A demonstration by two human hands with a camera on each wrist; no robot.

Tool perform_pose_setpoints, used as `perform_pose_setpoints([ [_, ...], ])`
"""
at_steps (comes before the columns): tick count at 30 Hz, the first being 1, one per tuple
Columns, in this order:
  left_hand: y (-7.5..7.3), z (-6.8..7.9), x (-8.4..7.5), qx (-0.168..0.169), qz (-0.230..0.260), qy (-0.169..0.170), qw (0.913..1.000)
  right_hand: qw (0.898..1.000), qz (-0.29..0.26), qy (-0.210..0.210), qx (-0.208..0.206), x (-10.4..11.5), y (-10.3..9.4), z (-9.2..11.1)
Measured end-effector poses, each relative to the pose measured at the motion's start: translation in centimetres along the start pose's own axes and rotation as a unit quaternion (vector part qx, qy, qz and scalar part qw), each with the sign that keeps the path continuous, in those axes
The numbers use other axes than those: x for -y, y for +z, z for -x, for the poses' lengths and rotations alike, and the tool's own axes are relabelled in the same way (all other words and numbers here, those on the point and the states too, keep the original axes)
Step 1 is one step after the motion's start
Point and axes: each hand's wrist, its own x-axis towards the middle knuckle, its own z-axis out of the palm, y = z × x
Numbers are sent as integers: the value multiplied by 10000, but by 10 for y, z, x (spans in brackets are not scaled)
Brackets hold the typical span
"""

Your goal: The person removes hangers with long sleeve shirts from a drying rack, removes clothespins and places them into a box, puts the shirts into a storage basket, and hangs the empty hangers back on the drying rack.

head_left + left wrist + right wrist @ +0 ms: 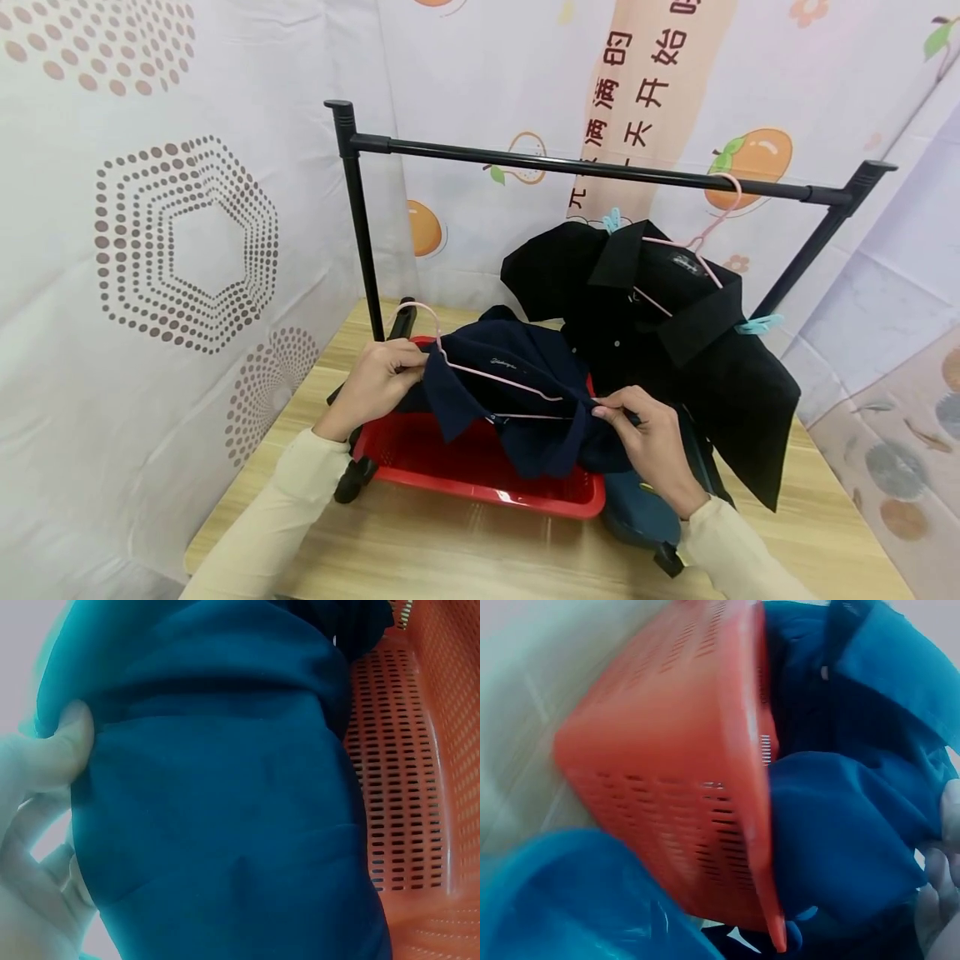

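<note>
A navy collared shirt [457, 404] is held up over a red plastic basket [480, 490], with a pink hanger [504, 381] inside its collar. The hanger's hook rises at the left, apart from the rail. My left hand [371, 387] pinches the shirt's left shoulder between thumb and fingers; in the left wrist view the thumb [64, 750] presses on the cloth. On the other side, my right hand [648, 433] pinches the shirt near the right end of the hanger. Part of the shirt hangs down into the basket.
A black rack rail [525, 160] spans behind the basket. From its right part hangs a black shirt [675, 367] on a pink hanger, with light blue clips [760, 325]. A dark blue rounded object [637, 510] sits right of the basket on the wooden table [420, 542].
</note>
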Motion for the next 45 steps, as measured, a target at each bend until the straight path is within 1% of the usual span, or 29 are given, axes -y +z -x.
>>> perform_pose_setpoints([
  [5, 2, 0, 2, -108, 91, -143, 9998, 9973, -230, 699, 73, -1, -1, 1],
  [9, 3, -2, 2, -157, 195, -248, 9994, 9925, -389, 1160, 4, 2, 0, 2],
  [12, 2, -3, 3, -165, 220, -353, 9990, 9842, -809, 1573, -2, 3, 0, 0],
  [14, 2, -3, 5, -154, 241, -433, 9987, 9731, -1276, 1916, -3, 3, 0, -1],
  [15, 2, -3, 6, -132, 272, -480, 9984, 9651, -1562, 2100, -16, 4, 1, -1],
  [17, 0, -3, 7, -78, 347, -552, 9978, 9447, -2196, 2434, -54, 4, 1, -3],
  [20, -3, -2, 9, 40, 484, -624, 9969, 9067, -3114, 2843, 4, 4, 1, -4],
  [22, -5, -2, 8, 89, 549, -631, 9965, 8802, -3595, 3098, 105, 5, -1, -5],
  [23, -5, -2, 8, 97, 578, -632, 9963, 8688, -3769, 3207, 179, 5, -1, -6],
  [24, -6, -1, 8, 101, 602, -638, 9961, 8587, -3913, 3299, 259, 6, -2, -7],
  [25, -6, -1, 7, 86, 630, -651, 9959, 8510, -4005, 3379, 334, 6, -3, -8],
  [28, -6, -1, 8, 48, 668, -681, 9954, 8355, -4184, 3528, 490, 7, -3, -11],
  [29, -6, -1, 8, 47, 675, -695, 9953, 8273, -4292, 3584, 535, 8, -3, -12],
  [32, -7, -1, 7, 65, 665, -692, 9954, 7986, -4660, 3765, 582, 8, -1, -14],
  [35, -7, -2, 6, 90, 657, -658, 9956, 7615, -5108, 3934, 673, 7, 2, -17],
  [38, -7, -3, 5, 97, 688, -658, 9954, 7275, -5519, 3987, 846, 6, 4, -20],
  [39, -7, -3, 5, 100, 701, -657, 9953, 7176, -5637, 3984, 928, 6, 4, -20],
  [40, -6, -2, 5, 98, 720, -656, 9952, 7120, -5707, 3968, 999, 5, 5, -20],
  [41, -6, -2, 6, 89, 737, -657, 9951, 7121, -5711, 3941, 1073, 6, 6, -21],
  [42, -6, -2, 6, 70, 753, -656, 9950, 7171, -5648, 3921, 1139, 6, 6, -21],
  [43, -6, -2, 6, 47, 765, -651, 9949, 7274, -5516, 3909, 1177, 7, 7, -21],
  [45, -5, -2, 7, 3, 780, -647, 9949, 7530, -5154, 3911, 1199, 9, 10, -22],
])
